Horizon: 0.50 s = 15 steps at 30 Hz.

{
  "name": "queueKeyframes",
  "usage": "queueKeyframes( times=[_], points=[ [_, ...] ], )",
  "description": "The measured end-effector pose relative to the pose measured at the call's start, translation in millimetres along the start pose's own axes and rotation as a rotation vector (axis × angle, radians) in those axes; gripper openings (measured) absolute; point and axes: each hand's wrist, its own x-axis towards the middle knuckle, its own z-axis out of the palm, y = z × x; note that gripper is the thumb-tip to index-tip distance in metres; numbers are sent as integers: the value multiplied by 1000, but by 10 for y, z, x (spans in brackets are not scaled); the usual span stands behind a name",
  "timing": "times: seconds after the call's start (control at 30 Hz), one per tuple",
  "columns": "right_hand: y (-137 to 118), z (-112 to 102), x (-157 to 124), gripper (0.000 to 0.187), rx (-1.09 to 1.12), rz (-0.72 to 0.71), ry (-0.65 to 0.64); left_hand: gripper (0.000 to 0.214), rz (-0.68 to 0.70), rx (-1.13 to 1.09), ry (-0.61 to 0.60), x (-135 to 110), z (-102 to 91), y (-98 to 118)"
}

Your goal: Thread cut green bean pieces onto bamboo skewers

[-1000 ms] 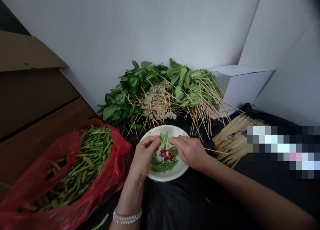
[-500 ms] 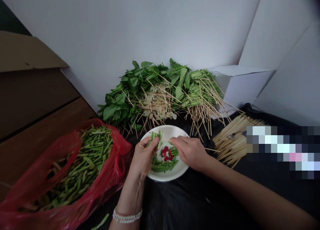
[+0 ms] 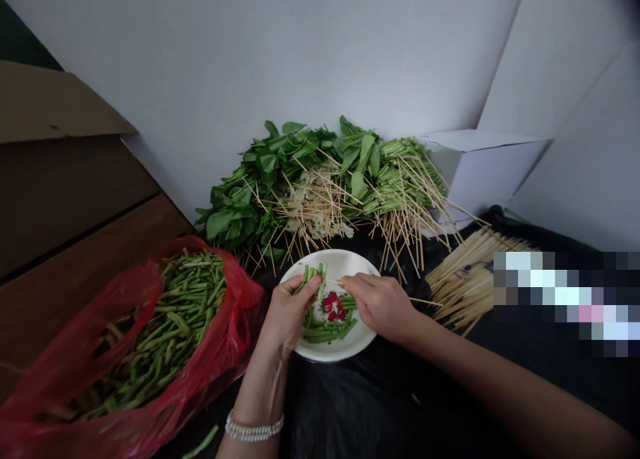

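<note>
Green cut vegetable stems (image 3: 311, 277) sit clenched in the left hand (image 3: 289, 307) above a round white plate (image 3: 361, 344), while the right hand (image 3: 381, 306) pinches a thin bamboo skewer (image 3: 425, 300) level, its tip aimed at the stems.

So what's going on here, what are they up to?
A person is working over a white plate. Their left hand holds a small bunch of cut green stems, and their right hand grips a bamboo skewer with its tip toward that bunch. More stems lie on the plate, a red plastic bag is full of them, and skewered leafy greens are heaped behind.
</note>
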Motion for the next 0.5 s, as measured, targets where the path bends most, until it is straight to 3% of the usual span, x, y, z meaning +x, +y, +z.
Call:
queueKeyframes(
  times=[0.33, 0.5],
  points=[
    [15, -2, 1, 29, 26, 7, -2, 27, 32, 66, -15, -1, -11, -22],
    [56, -17, 19, 27, -38, 36, 76, 27, 80, 422, -105, -28, -59, 63]
  ],
)
